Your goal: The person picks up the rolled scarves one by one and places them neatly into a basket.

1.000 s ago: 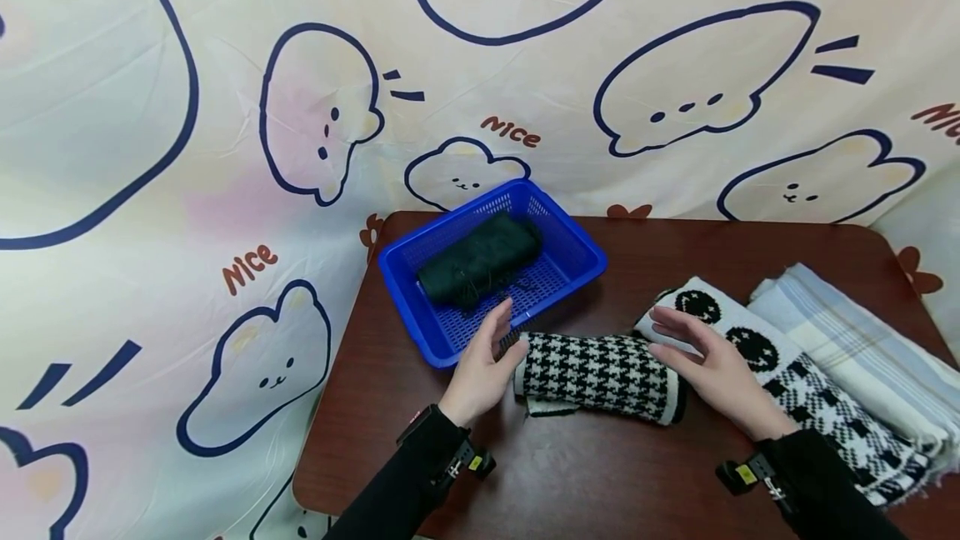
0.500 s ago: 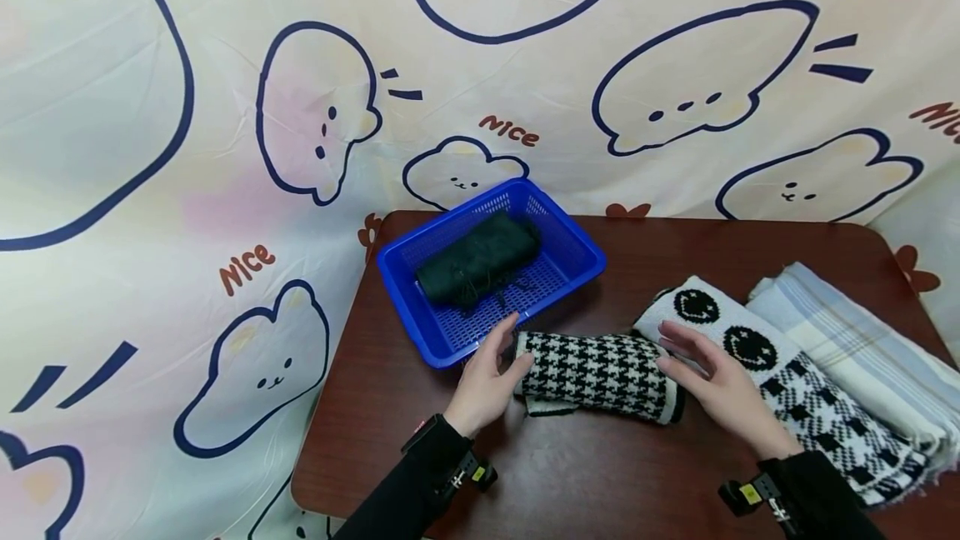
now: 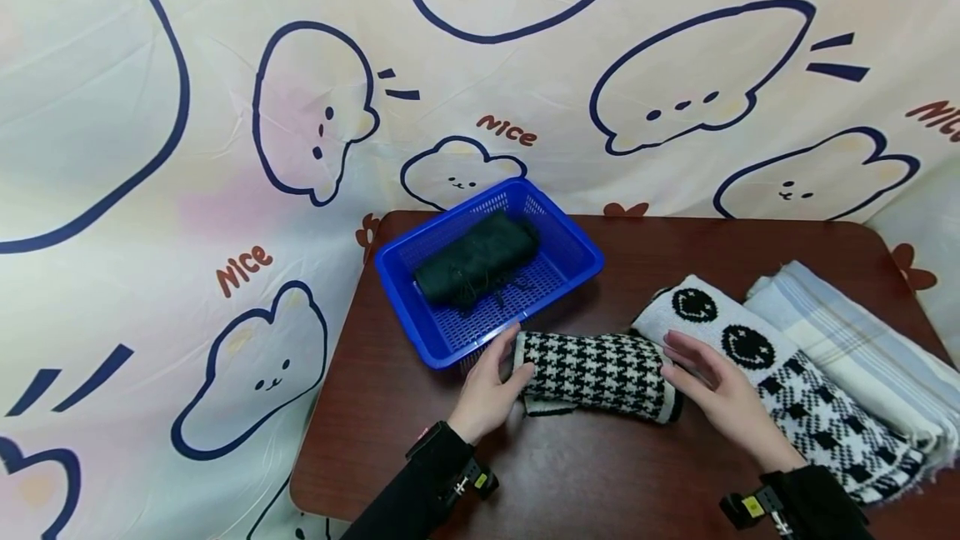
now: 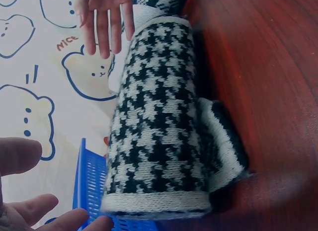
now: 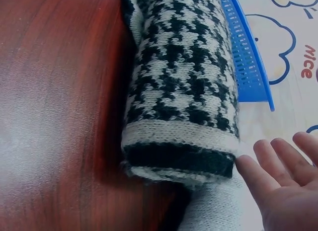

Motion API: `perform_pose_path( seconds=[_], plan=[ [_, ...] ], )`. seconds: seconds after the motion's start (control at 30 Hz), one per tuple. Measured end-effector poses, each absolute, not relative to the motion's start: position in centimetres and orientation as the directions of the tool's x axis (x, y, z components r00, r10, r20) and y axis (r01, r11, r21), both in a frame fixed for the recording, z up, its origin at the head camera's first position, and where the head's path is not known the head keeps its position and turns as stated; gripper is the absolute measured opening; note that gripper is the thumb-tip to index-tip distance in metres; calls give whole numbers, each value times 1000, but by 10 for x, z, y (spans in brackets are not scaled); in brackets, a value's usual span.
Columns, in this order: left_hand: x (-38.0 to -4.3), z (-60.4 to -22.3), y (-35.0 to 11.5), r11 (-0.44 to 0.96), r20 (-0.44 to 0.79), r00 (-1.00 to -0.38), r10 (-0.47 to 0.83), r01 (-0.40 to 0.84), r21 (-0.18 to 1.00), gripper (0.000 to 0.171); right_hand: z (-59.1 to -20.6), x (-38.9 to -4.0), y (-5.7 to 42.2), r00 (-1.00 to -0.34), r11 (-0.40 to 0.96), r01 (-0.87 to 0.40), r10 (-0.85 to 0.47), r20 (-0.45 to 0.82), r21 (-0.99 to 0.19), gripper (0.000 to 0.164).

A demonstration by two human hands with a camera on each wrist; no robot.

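Observation:
A rolled black-and-white houndstooth scarf [image 3: 596,375] lies across the middle of the table, a loose flap showing under its left end. My left hand [image 3: 486,390] is at that end, fingers spread and relaxed, the thumb near the knit. At the roll's other end is my right hand [image 3: 723,394], its fingers loosely extended. In the right wrist view, the right hand [image 5: 285,184] has one finger at the edge of the roll [image 5: 181,82]; I cannot tell whether it touches. The left wrist view shows left fingers [image 4: 42,211] beside the roll [image 4: 156,116], not wrapped round it.
A blue plastic basket [image 3: 405,307] stands behind, holding a dark green rolled cloth [image 3: 480,258]. On the right lie a folded black-and-white scarf with smiley faces [image 3: 750,347] and a pale blue-and-cream striped scarf [image 3: 847,332]. A printed curtain [image 3: 300,107] hangs behind the brown table [image 3: 585,473].
Both hands have moved slightly right and nearer the table's front edge, coming down beside the two ends of the rolled scarf. The roll itself stays in place.

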State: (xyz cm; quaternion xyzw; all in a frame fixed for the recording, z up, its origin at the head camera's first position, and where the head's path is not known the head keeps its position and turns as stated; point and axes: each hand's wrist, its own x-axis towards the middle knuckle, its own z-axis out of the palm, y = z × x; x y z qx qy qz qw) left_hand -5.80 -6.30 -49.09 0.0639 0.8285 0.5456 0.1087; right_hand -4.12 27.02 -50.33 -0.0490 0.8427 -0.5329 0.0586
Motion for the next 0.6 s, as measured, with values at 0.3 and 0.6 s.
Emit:
perform_pose_path(
  seconds=[0.3,0.6],
  plan=[
    [-52,-500,-61,425,-155,-965,213,-51,904,58,-506,-33,272,-990,443,84,-66,-126,-893,59],
    [-49,-507,-62,384,-158,-963,217,-65,921,61,-511,-25,277,-995,404,40,-62,-71,-914,57]
  ],
)
